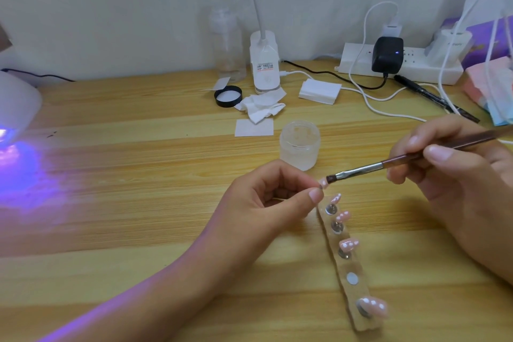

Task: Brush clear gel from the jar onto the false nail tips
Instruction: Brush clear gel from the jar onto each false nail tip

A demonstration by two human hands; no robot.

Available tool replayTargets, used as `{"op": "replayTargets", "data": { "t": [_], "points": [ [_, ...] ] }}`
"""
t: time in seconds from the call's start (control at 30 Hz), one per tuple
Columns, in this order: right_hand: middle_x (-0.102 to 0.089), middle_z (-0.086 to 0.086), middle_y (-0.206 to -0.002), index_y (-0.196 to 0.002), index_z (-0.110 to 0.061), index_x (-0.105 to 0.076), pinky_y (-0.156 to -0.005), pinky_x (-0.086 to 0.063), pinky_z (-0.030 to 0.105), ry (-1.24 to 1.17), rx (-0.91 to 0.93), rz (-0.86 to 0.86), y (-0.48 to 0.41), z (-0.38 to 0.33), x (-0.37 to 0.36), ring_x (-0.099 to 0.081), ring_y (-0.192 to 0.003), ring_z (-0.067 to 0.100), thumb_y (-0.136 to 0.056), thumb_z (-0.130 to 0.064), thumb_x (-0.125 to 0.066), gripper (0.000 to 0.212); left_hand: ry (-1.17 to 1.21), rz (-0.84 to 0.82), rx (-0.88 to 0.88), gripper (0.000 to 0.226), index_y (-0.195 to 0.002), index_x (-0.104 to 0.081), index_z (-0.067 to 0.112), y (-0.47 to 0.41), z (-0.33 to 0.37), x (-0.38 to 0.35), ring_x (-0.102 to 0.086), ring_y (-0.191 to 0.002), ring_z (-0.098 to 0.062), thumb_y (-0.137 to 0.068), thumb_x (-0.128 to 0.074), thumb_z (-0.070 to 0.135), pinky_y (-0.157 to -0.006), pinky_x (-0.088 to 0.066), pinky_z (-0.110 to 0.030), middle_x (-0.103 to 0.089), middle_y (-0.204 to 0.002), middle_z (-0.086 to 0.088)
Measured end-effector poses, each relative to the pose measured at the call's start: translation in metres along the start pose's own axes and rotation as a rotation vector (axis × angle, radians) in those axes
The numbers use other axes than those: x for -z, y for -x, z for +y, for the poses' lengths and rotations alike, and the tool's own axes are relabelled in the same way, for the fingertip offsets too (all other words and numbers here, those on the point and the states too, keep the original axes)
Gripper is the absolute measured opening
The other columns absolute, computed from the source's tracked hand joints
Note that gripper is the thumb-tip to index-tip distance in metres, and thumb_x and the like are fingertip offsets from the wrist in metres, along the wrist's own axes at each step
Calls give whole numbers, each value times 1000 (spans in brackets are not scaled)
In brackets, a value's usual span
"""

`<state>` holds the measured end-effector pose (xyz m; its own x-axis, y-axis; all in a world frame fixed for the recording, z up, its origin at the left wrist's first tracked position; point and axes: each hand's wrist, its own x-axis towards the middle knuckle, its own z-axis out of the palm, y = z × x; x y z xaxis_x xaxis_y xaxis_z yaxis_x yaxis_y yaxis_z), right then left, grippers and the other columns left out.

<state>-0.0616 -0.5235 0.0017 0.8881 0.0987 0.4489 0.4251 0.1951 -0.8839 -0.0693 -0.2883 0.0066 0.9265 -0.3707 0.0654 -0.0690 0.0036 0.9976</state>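
My left hand (pixel 273 197) pinches a small pink false nail tip (pixel 322 182) between thumb and forefinger, above the table. My right hand (pixel 455 175) grips a brown-handled brush (pixel 388 164), and its dark bristle end touches the held tip. The open frosted jar of clear gel (pixel 299 147) stands just behind my hands. A clear holder strip (pixel 350 264) lies in front, with several pink nail tips (pixel 349 244) on its metal studs and one bare stud (pixel 352 278).
A black jar lid (pixel 228 96) and crumpled wipes (pixel 261 108) lie behind the jar. A UV lamp (pixel 16 108) glows purple at the far left. A desk lamp base (pixel 264 64), a power strip (pixel 399 64), cables and a black pen (pixel 433 97) line the back.
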Motion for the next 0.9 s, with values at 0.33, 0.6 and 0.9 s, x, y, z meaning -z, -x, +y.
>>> {"op": "replayTargets", "data": {
  "t": [0.33, 0.6, 0.9],
  "points": [
    [-67, -3, -81, -89, -28, -69, -70, -53, 23, 87, -5, 53, 1, 1, -3, -65, -73, 16, -86, -30, -66, 5, 27, -7, 1, 7, -80, -71, 26, -1, 0, 0, -63, -73, 0, -81, -69, 19, -69, -48, -14, -70, -78, 10],
    [-66, -3, -71, -80, -28, -70, -64, -52, 19, -55, -43, 38, -5, -2, 0, -63, -66, 12, -81, -20, -50, 22, -27, -1, -9, 5, -81, -70, 27, -1, -1, 0, -60, -77, -2, -83, -69, 23, -71, -47, -15, -68, -81, 11],
    [-67, -3, -77, -86, -26, -70, -66, -52, 21, -4, -41, -12, 0, 1, -3, -64, -69, 14, -84, -19, -52, 19, -31, -1, -5, 9, -79, -71, 32, 0, 2, 0, -57, -72, -1, -80, -69, 23, -68, -45, -14, -66, -78, 14]
  ]
}}
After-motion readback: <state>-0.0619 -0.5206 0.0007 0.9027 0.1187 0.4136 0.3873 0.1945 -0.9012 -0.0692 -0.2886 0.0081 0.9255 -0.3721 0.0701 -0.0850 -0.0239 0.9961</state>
